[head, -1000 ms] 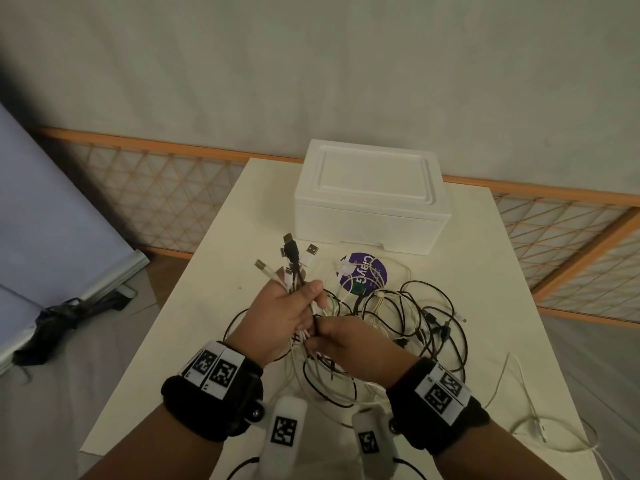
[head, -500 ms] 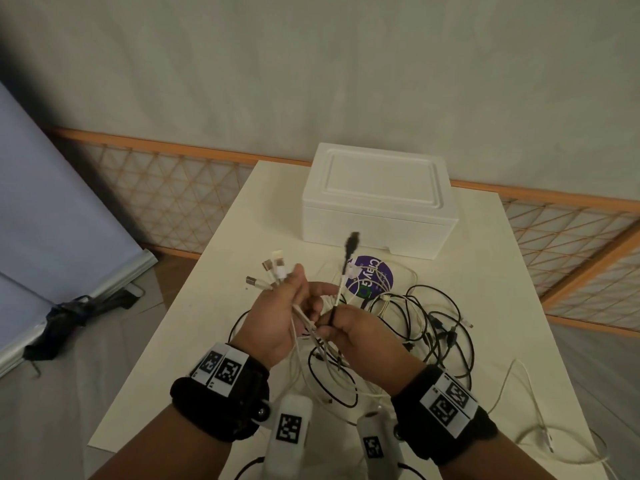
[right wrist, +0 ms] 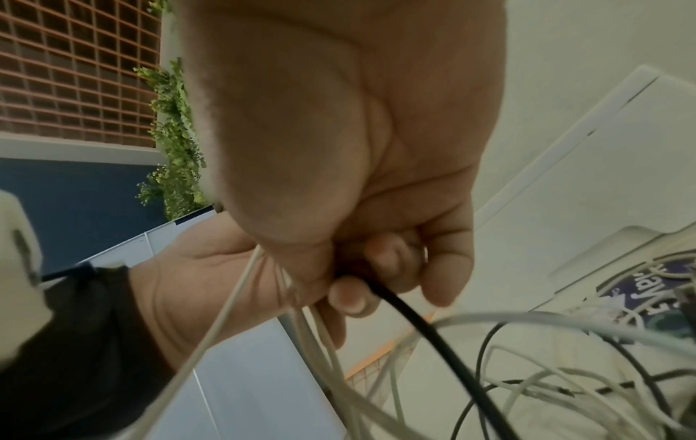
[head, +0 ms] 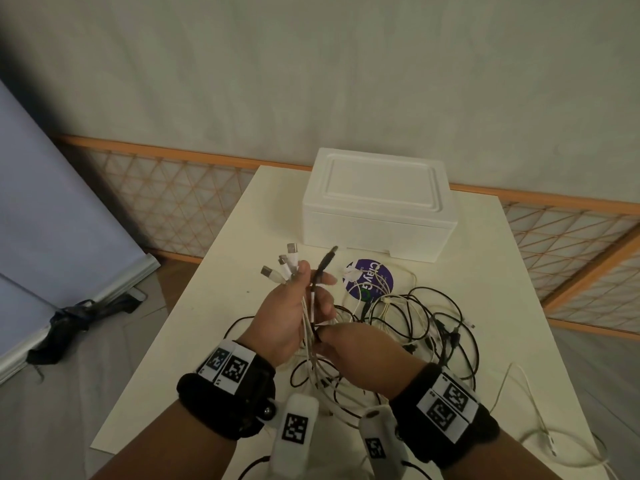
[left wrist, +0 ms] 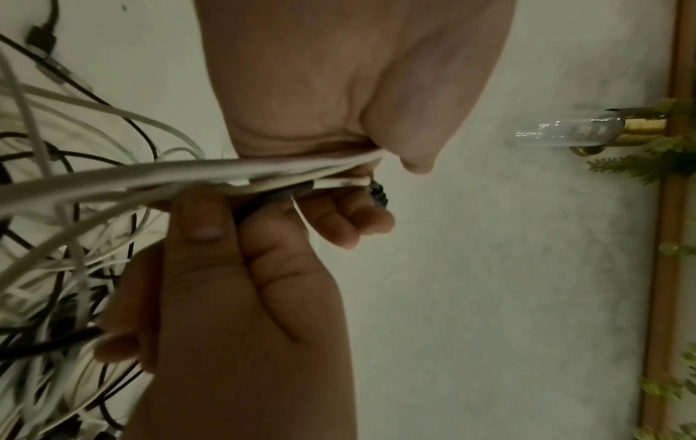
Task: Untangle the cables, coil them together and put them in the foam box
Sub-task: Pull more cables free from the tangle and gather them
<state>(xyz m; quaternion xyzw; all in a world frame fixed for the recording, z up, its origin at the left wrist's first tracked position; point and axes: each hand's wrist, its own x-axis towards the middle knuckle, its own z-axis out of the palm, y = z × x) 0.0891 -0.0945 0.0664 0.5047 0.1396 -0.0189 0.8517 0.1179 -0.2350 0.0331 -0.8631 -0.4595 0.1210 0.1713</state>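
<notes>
My left hand (head: 299,303) is raised over the table and grips a bundle of white cables (left wrist: 233,171). Their USB plugs (head: 285,266) fan out above the thumb. A black cable (head: 325,263) lies beside them between the left thumb and fingers, plug end up. My right hand (head: 337,342) sits just below and pinches that black cable (right wrist: 399,303) with curled fingers. A tangle of black and white cables (head: 419,323) hangs from both hands and spreads over the table to the right. The white foam box (head: 377,202) stands at the table's far end with its lid on.
A round purple sticker (head: 375,275) lies in front of the box under some cable loops. One loose white cable (head: 530,403) trails along the table's right edge. A wooden lattice fence (head: 166,199) runs behind the table, and a grey board (head: 52,209) leans at left.
The black plug, held up apart by my right hand, now lies in my left hand beside the white plugs. My right hand has slid lower along the black cable.
</notes>
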